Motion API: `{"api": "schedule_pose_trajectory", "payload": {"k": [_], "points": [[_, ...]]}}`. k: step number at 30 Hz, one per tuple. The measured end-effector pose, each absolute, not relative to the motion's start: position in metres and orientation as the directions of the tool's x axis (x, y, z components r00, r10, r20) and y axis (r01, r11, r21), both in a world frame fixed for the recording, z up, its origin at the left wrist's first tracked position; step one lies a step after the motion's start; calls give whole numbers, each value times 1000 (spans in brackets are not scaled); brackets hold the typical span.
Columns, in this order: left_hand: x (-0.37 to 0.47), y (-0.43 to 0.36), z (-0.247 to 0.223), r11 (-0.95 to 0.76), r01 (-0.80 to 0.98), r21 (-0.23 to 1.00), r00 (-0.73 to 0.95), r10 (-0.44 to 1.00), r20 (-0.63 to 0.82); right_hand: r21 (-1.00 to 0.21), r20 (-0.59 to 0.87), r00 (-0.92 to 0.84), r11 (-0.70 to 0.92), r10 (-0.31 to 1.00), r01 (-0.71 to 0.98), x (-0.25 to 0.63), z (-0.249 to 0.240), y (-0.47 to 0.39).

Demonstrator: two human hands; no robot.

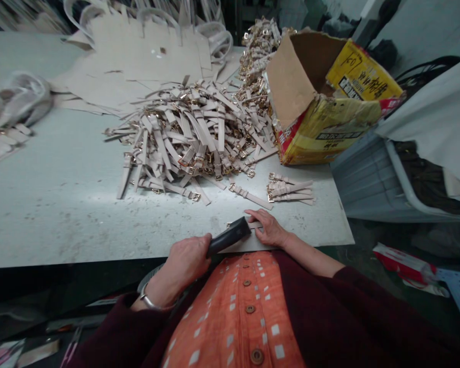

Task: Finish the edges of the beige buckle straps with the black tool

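My left hand (189,263) is wrapped round a black tool (230,237), whose wide end lies over a short beige buckle strap at the table's front edge. My right hand (268,228) pinches the free end of that strap (255,225), just right of the tool. A bit of the strap's buckle shows left of the tool; its middle is hidden under it. Just beyond, a single buckle strap (251,196) lies on the table. Behind and right of my right hand is a small stack of straps (291,190), buckles to the left.
A large heap of buckle straps (199,133) covers the table's middle. An open yellow carton (329,128) stands at its right. Beige sheets (138,56) lie at the back. A grey bin (368,179) stands beyond the right edge.
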State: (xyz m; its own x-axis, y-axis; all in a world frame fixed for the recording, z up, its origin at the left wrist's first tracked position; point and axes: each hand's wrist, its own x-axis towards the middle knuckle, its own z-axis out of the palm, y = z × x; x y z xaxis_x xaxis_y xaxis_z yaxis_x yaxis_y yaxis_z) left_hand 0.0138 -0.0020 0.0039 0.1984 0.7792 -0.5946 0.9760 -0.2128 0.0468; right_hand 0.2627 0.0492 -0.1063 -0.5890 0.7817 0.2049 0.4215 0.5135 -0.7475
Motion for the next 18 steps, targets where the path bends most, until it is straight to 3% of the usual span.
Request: {"api": "schedule_pose_trajectory", "payload": {"k": [9, 13, 18], "points": [[20, 6, -12, -78, 991, 110, 127, 813, -568, -751, 196, -570, 496, 798, 436, 263, -105, 52], [-2, 2, -7, -22, 998, 54, 48, 830, -556, -748, 212, -561, 502, 800, 433, 262, -109, 50], [-8, -5, 3, -83, 997, 7, 71, 803, -592, -734, 231, -560, 520, 796, 437, 259, -110, 49]]}}
